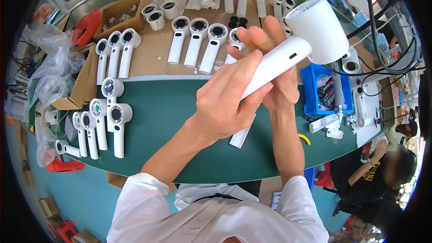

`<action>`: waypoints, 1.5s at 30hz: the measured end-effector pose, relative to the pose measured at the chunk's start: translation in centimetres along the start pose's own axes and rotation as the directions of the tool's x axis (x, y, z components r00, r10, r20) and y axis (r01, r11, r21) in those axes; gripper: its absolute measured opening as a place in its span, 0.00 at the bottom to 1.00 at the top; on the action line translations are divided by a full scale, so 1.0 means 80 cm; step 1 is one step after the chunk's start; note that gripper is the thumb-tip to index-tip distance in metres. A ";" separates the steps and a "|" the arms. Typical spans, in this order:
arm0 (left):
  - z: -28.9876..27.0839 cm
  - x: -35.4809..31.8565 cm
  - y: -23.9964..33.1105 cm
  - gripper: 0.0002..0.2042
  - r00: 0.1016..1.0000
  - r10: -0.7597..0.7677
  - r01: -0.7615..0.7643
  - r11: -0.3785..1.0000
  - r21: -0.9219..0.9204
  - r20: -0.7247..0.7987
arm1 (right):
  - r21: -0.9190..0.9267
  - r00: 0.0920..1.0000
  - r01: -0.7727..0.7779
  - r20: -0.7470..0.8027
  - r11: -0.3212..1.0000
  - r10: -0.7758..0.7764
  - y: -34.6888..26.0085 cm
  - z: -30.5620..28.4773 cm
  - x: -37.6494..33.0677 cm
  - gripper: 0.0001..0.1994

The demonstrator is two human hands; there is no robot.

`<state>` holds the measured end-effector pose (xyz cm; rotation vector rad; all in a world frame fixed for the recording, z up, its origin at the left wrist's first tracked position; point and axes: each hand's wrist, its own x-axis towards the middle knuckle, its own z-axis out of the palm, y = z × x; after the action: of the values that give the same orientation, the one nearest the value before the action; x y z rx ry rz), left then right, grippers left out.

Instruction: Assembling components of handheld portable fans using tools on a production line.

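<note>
Here we are, our left hand (220,101) wrapped round the handle of a white handheld fan (276,65), its head (317,31) beyond our fingers, up and right. Our right hand (282,91) sits open behind that handle, fingers apart; how firmly it touches, we can't quite tell. Left of the left hand spreads green table mat (155,112), its near edge curving beneath both forearms. Right of the right hand, a blue bin (309,87) and black cables (368,0) crowd the space. Now we count: six fans (118,135) on the mat, left of the left hand; ahead, on a cardboard sheet (153,67), three at left, four mid-row, at least five behind. Below our hands lies one flat white plastic strip (243,137).
</note>
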<state>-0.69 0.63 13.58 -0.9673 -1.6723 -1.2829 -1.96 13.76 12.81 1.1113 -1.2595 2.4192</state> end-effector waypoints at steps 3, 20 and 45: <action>0.001 -0.002 -0.004 0.19 1.000 0.015 -0.015 1.000 -0.027 -0.016 | 0.005 0.996 0.030 0.084 1.000 -0.030 0.004 -0.002 0.002 0.38; -0.002 0.000 0.001 0.19 0.977 -0.170 0.190 0.969 -0.160 0.130 | -0.147 0.998 -0.030 -0.052 0.989 0.022 -0.011 -0.002 -0.001 0.34; 0.009 -0.011 0.015 0.22 0.765 -0.579 0.586 0.441 -0.680 0.283 | -0.502 0.974 -0.181 -0.210 0.846 0.084 -0.025 0.040 -0.001 0.25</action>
<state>0.60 1.49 13.08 -0.8149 -1.5315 -2.5981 0.76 12.57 15.11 0.6496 -1.8230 2.0050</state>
